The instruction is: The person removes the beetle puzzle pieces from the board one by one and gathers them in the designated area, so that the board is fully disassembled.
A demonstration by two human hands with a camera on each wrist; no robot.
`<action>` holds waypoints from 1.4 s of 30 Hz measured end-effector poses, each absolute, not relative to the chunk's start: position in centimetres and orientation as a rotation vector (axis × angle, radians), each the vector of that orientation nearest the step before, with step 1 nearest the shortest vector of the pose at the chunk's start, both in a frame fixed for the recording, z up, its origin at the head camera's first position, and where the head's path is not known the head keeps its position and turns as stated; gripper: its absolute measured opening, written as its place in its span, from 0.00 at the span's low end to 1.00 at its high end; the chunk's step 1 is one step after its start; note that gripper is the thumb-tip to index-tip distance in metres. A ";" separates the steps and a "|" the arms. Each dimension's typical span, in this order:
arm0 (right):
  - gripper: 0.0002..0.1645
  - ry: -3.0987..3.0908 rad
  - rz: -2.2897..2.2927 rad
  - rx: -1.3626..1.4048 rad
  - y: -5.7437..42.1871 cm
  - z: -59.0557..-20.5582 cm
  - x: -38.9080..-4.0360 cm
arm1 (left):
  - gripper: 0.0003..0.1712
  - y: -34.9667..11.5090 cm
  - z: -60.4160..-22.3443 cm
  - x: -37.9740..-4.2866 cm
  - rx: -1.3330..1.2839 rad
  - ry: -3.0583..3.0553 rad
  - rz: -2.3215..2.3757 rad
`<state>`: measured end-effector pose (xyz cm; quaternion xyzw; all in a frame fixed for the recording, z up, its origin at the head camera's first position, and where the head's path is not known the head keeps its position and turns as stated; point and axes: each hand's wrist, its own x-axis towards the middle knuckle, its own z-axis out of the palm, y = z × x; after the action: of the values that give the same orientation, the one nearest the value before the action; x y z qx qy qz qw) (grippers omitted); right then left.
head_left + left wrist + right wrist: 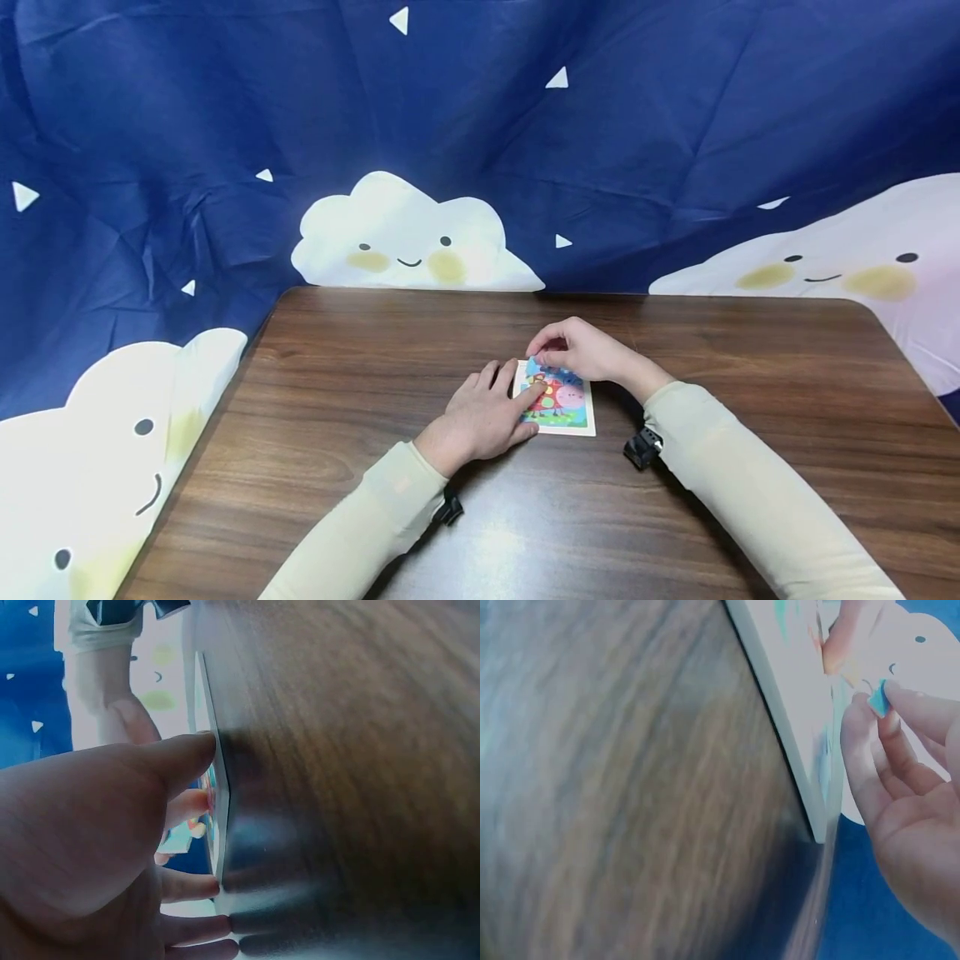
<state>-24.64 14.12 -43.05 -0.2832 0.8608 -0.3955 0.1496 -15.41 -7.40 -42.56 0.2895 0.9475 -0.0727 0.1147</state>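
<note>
A small picture puzzle with a white border lies flat on the table, its cartoon showing a pink pig's face and a red spotted shape. My left hand rests at its left side, fingers spread; the index finger reaches onto the picture and the thumb touches the lower left edge. Above the puzzle's far edge, my right hand pinches a small blue puzzle piece between thumb and fingertips. The board's thin pale edge shows beside the left thumb in the left wrist view. Part of the picture is hidden under the hands.
The brown wooden table has rounded far corners. Behind it hangs a dark blue cloth with white triangles and smiling clouds. A black wrist camera sits below the right sleeve, another black device below the left.
</note>
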 end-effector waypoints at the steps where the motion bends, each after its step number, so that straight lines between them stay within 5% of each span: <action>1: 0.09 2.476 -1.141 -0.806 14.3 -43.0 -24.6 | 0.38 -7.4 -42.6 -15.4 0.845 2.775 -0.212; 42: 0.11 2.813 -0.985 -0.537 21.5 -43.4 -26.7 | 0.37 -8.0 -42.7 -15.6 0.910 2.795 -0.081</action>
<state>-26.71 21.52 -43.42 -0.1771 0.9273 -0.3248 0.0565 -15.63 -8.02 -42.75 0.3079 0.9457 -0.0274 0.1006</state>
